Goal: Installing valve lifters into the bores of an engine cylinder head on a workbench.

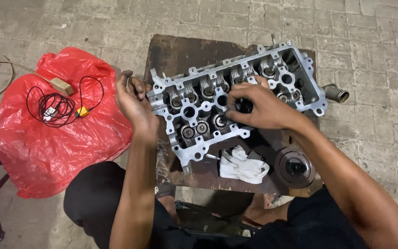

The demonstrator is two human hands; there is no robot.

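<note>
A silver aluminium cylinder head [194,152] with several valve bores lies across a dark rusty metal plate [176,53]. My right hand [259,108] rests on the middle of the head, fingertips pinched down into one of the bores; what they grip is hidden. My left hand [133,97] hovers at the head's left end, fingers curled, with a small thin ring-like piece between them, too small to identify.
A crumpled white rag [238,163] and a round dark metal part [295,167] lie on the plate's near edge. A red plastic bag [38,147] with a black wire coil [54,108] sits left on the brick floor. A metal pipe stub [336,93] sticks out at the right.
</note>
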